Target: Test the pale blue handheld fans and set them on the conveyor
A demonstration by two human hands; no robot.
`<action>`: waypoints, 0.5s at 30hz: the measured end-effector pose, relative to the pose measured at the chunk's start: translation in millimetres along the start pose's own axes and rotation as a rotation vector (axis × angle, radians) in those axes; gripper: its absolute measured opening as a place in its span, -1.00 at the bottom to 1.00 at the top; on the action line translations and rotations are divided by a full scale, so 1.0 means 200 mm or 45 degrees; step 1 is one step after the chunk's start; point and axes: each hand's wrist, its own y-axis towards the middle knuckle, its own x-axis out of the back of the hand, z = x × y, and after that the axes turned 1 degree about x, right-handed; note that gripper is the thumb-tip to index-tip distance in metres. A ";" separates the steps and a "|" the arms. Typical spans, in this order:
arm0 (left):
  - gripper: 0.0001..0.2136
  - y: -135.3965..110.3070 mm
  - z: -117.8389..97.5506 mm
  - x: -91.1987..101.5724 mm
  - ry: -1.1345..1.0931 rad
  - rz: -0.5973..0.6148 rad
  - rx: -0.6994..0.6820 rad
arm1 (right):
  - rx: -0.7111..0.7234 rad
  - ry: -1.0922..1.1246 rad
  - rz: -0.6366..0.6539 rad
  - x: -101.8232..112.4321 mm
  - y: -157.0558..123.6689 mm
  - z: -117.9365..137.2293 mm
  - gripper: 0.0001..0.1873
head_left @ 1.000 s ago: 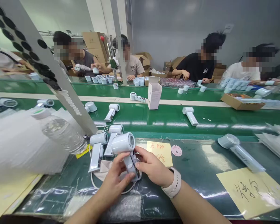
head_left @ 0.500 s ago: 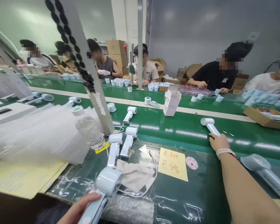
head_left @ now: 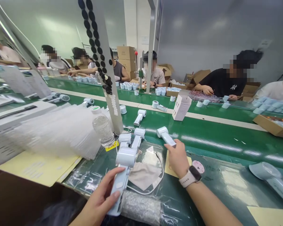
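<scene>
From the wearer's head, a single wide view is directed forward and down across the counter [head_left: 231,188]. Both sets of fingers [head_left: 114,197] are framed close, low near the centre; beyond, the green belt [head_left: 214,125] and far wall [head_left: 202,37] are taken in.

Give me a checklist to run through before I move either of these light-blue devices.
1. Left hand secure on the left-hand device: ok, thumb and fingers hold its handle.
2. Right hand secure on the right-hand device: ok, fingers grip the end of its handle.
3. White cable clear of the left-hand device: cannot tell, part of it runs out of sight there.
4. Yellow note readable: not ok, the right hand hides much of it.
5. Water bottle capped: ok.
</scene>
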 end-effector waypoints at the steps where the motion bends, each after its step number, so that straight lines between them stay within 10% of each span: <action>1: -0.44 0.02 -0.02 -0.04 -0.044 0.052 -0.018 | 0.035 0.005 0.012 -0.01 -0.03 0.08 -0.55; 8: -0.40 0.10 0.01 -0.12 -0.220 0.067 -0.200 | 0.166 0.576 0.109 0.09 -0.26 0.42 -0.53; 15: -0.63 0.04 0.05 -0.16 0.304 0.348 -0.422 | -0.297 1.786 0.816 0.03 -0.40 0.41 -0.37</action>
